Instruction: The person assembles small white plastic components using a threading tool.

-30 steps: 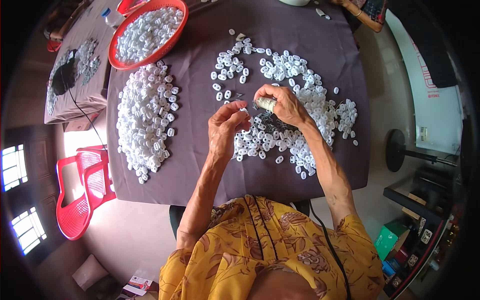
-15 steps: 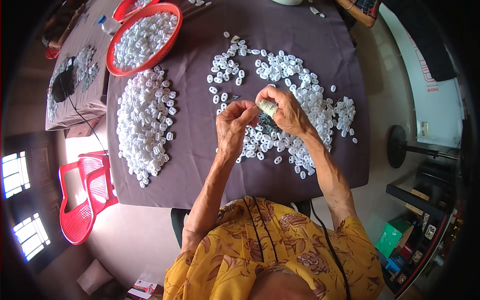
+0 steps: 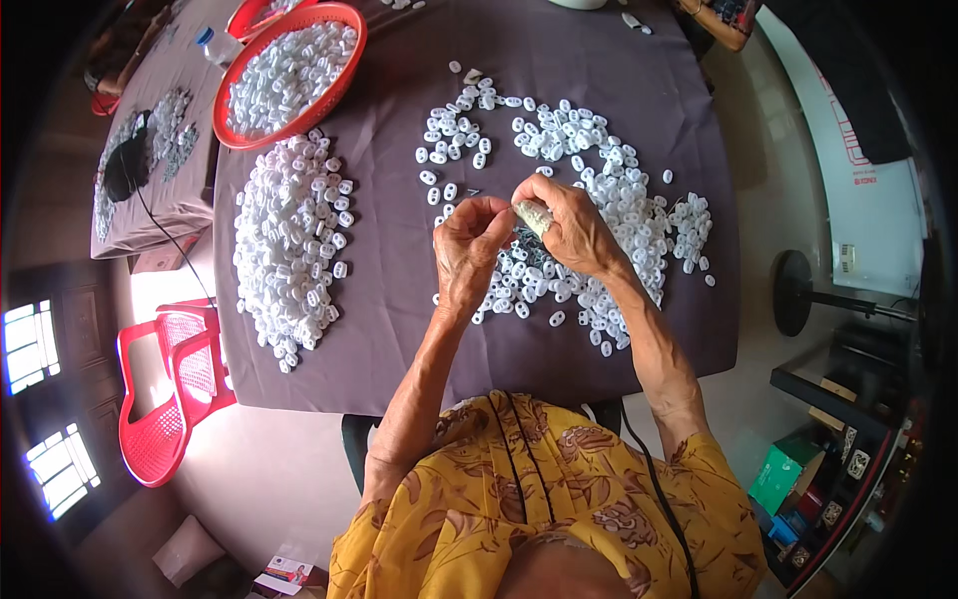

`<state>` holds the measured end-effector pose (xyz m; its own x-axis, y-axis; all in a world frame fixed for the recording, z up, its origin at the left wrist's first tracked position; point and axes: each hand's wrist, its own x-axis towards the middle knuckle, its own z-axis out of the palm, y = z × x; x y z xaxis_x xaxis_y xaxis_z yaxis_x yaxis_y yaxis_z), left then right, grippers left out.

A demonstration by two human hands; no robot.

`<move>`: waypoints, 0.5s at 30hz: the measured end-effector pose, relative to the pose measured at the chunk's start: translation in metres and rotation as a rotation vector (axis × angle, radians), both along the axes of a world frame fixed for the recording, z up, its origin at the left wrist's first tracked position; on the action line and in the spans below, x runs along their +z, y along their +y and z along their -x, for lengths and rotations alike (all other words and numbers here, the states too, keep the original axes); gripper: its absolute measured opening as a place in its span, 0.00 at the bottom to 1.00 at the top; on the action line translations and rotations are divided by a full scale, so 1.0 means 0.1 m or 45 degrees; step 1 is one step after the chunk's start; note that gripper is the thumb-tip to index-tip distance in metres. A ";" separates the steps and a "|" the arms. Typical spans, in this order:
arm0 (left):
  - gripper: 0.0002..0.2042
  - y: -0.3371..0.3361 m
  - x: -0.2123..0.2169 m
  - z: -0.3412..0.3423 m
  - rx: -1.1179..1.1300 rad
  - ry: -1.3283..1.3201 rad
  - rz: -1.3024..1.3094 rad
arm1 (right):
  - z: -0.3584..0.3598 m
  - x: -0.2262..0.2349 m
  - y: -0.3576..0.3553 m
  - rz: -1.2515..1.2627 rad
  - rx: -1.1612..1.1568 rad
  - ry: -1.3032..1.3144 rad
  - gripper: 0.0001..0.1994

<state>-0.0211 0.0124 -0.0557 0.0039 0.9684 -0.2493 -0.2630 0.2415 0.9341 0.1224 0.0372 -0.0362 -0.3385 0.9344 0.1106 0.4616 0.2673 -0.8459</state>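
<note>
My right hand (image 3: 574,225) grips a small white plastic piece (image 3: 532,217) above the table's middle. My left hand (image 3: 469,245) is raised beside it, fingertips pinched together and touching that piece. Both hands hover over a loose spread of several small white plastic pieces (image 3: 609,200) on the dark purple tablecloth (image 3: 399,329). What the left fingertips hold is too small to tell.
A second heap of white pieces (image 3: 289,250) lies at the left of the cloth. A red round basket (image 3: 289,70) full of the same pieces stands at the back left. Red plastic chairs (image 3: 165,389) are stacked beside the table. Another covered table (image 3: 160,190) stands at the far left.
My left hand has come up and to the right until its fingertips meet the piece in my right hand. The right hand has stayed roughly in place.
</note>
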 end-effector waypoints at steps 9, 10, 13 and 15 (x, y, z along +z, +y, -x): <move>0.05 0.03 0.00 -0.01 -0.079 0.030 0.010 | -0.03 -0.07 -0.03 -0.022 0.007 0.126 0.04; 0.05 0.04 -0.01 0.00 -0.089 0.028 0.023 | -0.05 -0.09 -0.01 0.038 -0.037 0.225 0.04; 0.04 0.08 -0.02 0.02 -0.073 -0.084 0.057 | -0.11 -0.08 0.03 -0.016 -0.140 0.115 0.06; 0.05 0.12 -0.07 0.04 -0.056 -0.205 0.067 | -0.15 -0.09 0.06 -0.100 -0.160 -0.043 0.06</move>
<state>-0.0255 0.0245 -0.0627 0.0898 0.9522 -0.2921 -0.3961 0.3033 0.8667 0.1369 0.0431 -0.0454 -0.2243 0.9586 0.1754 0.5235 0.2703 -0.8080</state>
